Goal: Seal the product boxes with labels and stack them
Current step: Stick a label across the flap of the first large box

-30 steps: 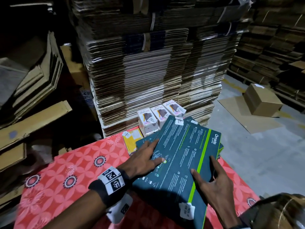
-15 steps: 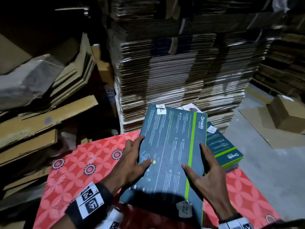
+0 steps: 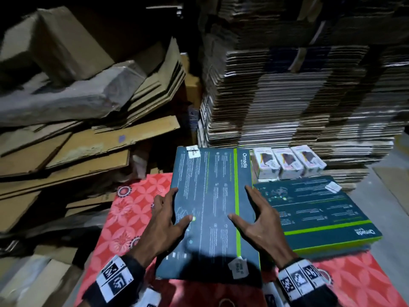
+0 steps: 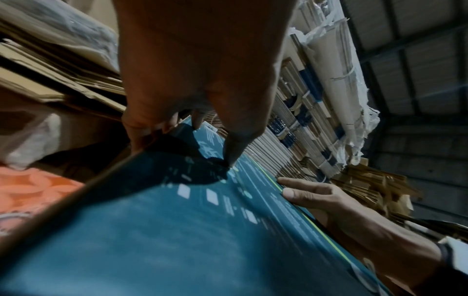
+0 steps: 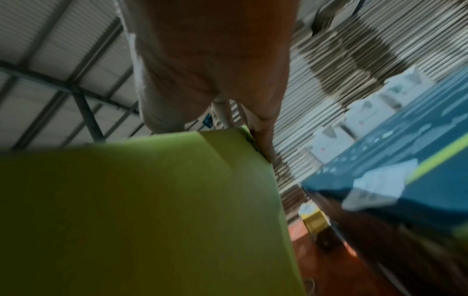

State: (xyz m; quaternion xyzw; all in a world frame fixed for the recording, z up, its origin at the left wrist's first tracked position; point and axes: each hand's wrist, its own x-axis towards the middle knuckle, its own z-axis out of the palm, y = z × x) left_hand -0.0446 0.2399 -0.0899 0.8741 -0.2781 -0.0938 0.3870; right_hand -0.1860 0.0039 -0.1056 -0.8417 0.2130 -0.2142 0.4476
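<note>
Shifted left off the stacked box (image 3: 318, 209), the flat teal cardboard box (image 3: 212, 209) is gripped along both long edges by left hand (image 3: 168, 220) and right hand (image 3: 261, 220), above the red patterned cloth (image 3: 124, 220).

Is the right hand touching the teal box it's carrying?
Touching. In the head view the right hand lies on the held teal box, thumb on top, fingers along its right edge.

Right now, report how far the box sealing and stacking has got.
Done: the held teal box carries white labels at both ends; another labelled teal box lies on the red cloth. In hand: left hand and right hand grip the first. Left: stacking it.
</note>
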